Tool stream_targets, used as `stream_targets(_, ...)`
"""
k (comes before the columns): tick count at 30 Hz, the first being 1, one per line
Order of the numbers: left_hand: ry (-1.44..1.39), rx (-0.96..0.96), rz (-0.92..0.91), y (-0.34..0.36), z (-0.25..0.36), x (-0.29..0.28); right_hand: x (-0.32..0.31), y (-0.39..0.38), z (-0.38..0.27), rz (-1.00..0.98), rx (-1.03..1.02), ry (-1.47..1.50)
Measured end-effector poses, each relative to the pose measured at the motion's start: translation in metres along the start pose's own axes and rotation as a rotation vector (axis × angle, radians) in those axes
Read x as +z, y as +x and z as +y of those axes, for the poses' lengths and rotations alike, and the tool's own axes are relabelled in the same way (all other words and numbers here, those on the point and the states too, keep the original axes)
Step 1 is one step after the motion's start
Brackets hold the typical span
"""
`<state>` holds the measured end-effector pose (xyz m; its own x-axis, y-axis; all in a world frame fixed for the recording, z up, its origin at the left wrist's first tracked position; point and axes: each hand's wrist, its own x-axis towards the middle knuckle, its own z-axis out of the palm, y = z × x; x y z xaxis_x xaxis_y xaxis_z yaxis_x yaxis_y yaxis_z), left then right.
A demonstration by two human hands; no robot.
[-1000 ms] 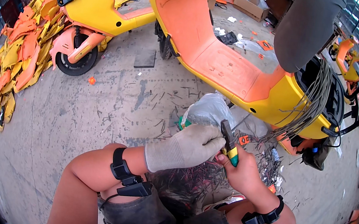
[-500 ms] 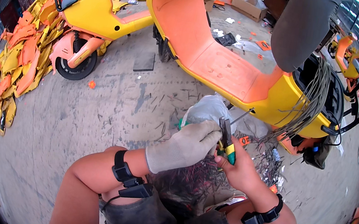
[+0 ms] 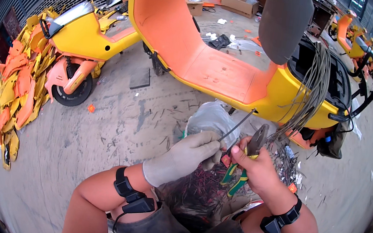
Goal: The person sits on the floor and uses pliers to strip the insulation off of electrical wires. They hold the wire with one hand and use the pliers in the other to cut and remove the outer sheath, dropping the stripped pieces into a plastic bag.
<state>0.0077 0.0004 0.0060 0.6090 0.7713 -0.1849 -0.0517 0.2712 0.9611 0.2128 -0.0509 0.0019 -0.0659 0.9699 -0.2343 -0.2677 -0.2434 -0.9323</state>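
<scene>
My left hand [image 3: 183, 156], in a pale knitted glove, pinches a thin dark grey cable [image 3: 240, 125]. From my fingers the cable slants up to the right, and its far end overlaps the lower edge of a yellow and orange scooter [image 3: 223, 72]. I cannot tell whether it touches the scooter. My bare right hand [image 3: 259, 171] grips pliers [image 3: 253, 146] with green and yellow handles, jaws pointing up, apart from the cable. A whitish plastic bag [image 3: 209, 119] lies just beyond my left hand. Many short dark and reddish wire pieces [image 3: 193, 190] are heaped between my knees.
A bundle of long grey cables [image 3: 315, 86] hangs over the scooter's right end. At the left stand another yellow scooter [image 3: 82, 32] and a big pile of yellow and orange panels [image 3: 24, 76]. Cardboard boxes [image 3: 239, 4] sit at the back. Wire scraps litter the floor.
The pliers have moved right, away from my left fingertips, and their handles now show below my right hand. More cable shows beyond my left hand. The whole view has shifted a little.
</scene>
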Motion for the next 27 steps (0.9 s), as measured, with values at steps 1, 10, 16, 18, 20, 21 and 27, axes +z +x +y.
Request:
stream_targets(1,-0.016,-0.027,-0.047,0.000,0.003,0.001,-0.001,0.000,0.001,-0.014,-0.032,0.015)
stream_targets(10,-0.280,-0.227,-0.256,-0.010,0.013,0.002,0.006,-0.005,-0.012,-0.212,-0.282,-0.001)
stream_targets(16,-0.225,-0.260,-0.294,-0.010,0.022,0.003,0.004,-0.007,-0.009,-0.201,-0.347,-0.108)
stream_targets(18,-0.196,-0.248,-0.309,-0.008,0.021,0.003,0.005,-0.008,-0.006,-0.157,-0.347,-0.077)
stream_targets(20,-0.149,-0.209,-0.291,-0.009,0.020,0.005,0.007,-0.008,-0.009,-0.128,-0.323,-0.082)
stream_targets(21,-0.125,-0.190,-0.282,-0.009,0.019,0.006,0.008,-0.008,-0.010,-0.112,-0.311,-0.085)
stream_targets(27,0.066,-0.127,-0.157,-0.008,0.019,0.011,0.014,-0.005,-0.011,-0.019,-0.255,-0.119)
